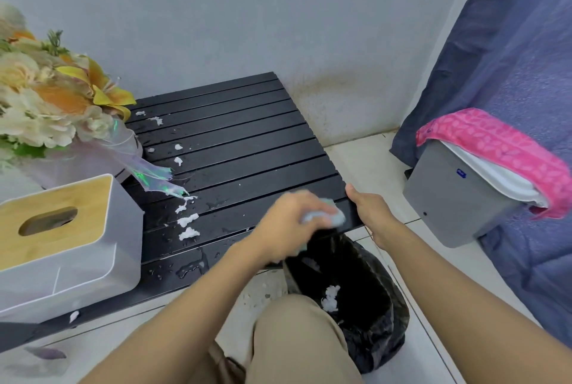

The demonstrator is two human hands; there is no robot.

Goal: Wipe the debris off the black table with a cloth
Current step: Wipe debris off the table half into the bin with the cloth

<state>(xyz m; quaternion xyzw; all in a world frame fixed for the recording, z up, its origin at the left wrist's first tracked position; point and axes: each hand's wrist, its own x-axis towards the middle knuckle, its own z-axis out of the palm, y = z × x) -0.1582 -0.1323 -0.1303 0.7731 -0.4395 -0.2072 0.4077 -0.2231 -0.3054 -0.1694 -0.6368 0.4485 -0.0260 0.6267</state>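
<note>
Grey wall backs the black slatted table (235, 148), white crumbly debris (188, 220) strewn along its left. Left hand (288, 222), blurred, seems bunched round a pale blue cloth (335, 218) at the right edge; right hand (370, 213) grips that edge.

The person wears khaki trousers (297, 340) of a plain, matte fabric in one even beige tone; the material lies smooth and taut over the knee, and gathers into soft darker folds at the bottom edge of the view; both forearms (198, 306) are bare as far as the view reaches; the right hand (370, 213) is bare and sharply seen; the left hand (289, 222) is smeared by motion blur, so it only seems bare as well.
</note>
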